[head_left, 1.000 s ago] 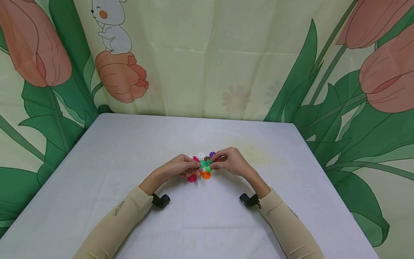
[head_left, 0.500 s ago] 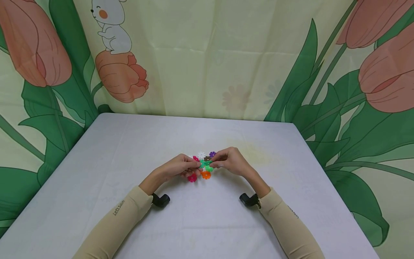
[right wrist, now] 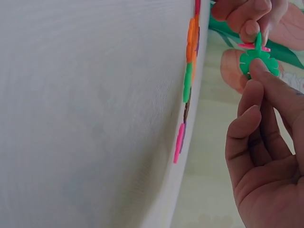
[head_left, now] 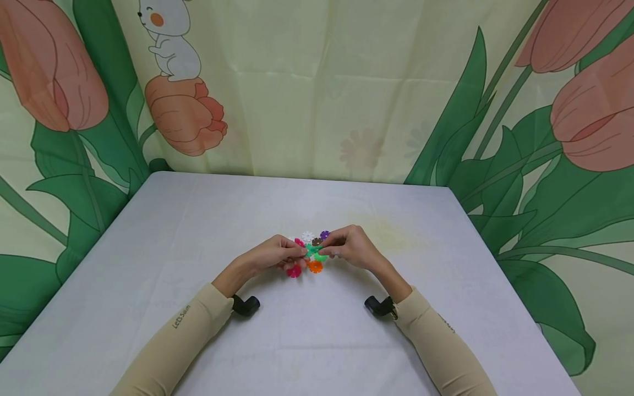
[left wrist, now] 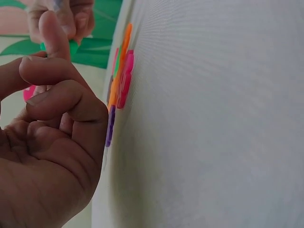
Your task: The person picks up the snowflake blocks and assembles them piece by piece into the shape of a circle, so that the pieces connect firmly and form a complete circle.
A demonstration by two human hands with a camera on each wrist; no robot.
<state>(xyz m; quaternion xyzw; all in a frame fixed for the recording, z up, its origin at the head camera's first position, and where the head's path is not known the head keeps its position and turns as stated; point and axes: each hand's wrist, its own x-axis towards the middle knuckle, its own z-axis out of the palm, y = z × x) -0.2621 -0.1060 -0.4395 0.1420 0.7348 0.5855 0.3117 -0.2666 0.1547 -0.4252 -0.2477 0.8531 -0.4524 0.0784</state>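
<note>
Over the middle of the table, my left hand (head_left: 273, 256) and right hand (head_left: 353, 247) meet at a small cluster of joined plastic snowflake discs. My right thumb and fingers pinch a green notched disc (right wrist: 262, 62), seen face-on in the right wrist view. It meets a second green disc (right wrist: 258, 41) standing edge-on, with a pink disc (right wrist: 247, 46) crossing it. Left thumb and fingertips grip the other side of this cluster. In the left wrist view my left hand's fingers hide most of the joined discs.
Loose snowflake discs lie flat below and behind the hands: orange (head_left: 315, 267), pink-red (head_left: 294, 271), white (head_left: 307, 237), purple (head_left: 324, 235), brown (head_left: 316, 241) and light green (head_left: 321, 258). The white-covered table (head_left: 317, 341) reaches back to a curtain printed with tulips (head_left: 297, 110).
My right hand has shifted very slightly left, toward the left hand, with the green disc in its pinch. The left hand and the loose discs stay in place.
</note>
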